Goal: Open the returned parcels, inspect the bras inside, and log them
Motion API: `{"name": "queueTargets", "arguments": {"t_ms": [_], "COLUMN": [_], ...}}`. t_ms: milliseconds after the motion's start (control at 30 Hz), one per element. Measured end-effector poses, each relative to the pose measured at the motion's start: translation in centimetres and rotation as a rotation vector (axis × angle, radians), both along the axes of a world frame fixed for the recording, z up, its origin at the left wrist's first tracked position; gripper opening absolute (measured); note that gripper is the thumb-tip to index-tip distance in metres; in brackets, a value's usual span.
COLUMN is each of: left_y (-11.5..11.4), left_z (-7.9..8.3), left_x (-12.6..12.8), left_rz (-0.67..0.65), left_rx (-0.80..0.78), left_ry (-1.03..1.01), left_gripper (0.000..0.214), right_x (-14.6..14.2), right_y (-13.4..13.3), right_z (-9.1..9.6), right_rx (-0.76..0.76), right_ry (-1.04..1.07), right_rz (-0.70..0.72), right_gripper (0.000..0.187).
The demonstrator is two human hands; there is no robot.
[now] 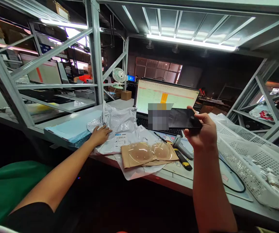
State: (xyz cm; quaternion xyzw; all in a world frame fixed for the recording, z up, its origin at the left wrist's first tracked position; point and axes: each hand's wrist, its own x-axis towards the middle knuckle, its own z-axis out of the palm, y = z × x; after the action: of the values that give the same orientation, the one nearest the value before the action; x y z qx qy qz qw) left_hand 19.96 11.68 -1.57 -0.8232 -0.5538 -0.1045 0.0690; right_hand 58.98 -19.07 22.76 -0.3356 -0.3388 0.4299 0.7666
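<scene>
My right hand (203, 131) is raised at the right, its fingers wrapped round a dark smartphone (185, 118) held sideways before the monitor. Part of the phone's left end is hidden by a blurred patch. My left hand (101, 135) lies flat with fingers stretched on a white plastic mailer bag (122, 118), which bears a barcode label (120, 140). Between the hands, at the table's front edge, rests a beige strapless bra (144, 153) in clear plastic, with white wrapping under it.
Behind the phone stands a monitor (149, 94) with a keyboard (143, 122). A barcode scanner (182, 147), a yellow-black box cutter (184, 160) and a pen (160, 137) lie near the bra. White plastic baskets (246, 161) line the right; a light-blue box (66, 131) sits left.
</scene>
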Motion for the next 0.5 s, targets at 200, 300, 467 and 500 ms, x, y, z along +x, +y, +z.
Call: {"name": "queueTargets", "arguments": {"t_ms": [200,300,467,500], "left_y": [0.5,0.9,1.1,1.0], "left_z": [-0.6,-0.9,-1.0,-0.9], "left_x": [-0.2,-0.3,-0.3,-0.2], "left_rz": [-0.011,-0.017,-0.013,-0.011], "left_rx": [0.008,0.014,0.01,0.008], "left_ry": [0.021,0.026,0.035,0.036], "left_gripper": [0.058,0.058,0.059,0.059], "right_x": [-0.1,-0.1,-0.1,-0.1], "right_y": [0.3,0.4,0.7,0.7], "right_z": [0.3,0.3,0.0,0.0], "right_rx": [-0.021,-0.022,-0.028,-0.031], "right_ry": [0.022,0.013,0.003,0.004], "right_rz": [-0.019,-0.017,-0.033,-0.038], "right_gripper": [0.05,0.05,0.052,0.052]}}
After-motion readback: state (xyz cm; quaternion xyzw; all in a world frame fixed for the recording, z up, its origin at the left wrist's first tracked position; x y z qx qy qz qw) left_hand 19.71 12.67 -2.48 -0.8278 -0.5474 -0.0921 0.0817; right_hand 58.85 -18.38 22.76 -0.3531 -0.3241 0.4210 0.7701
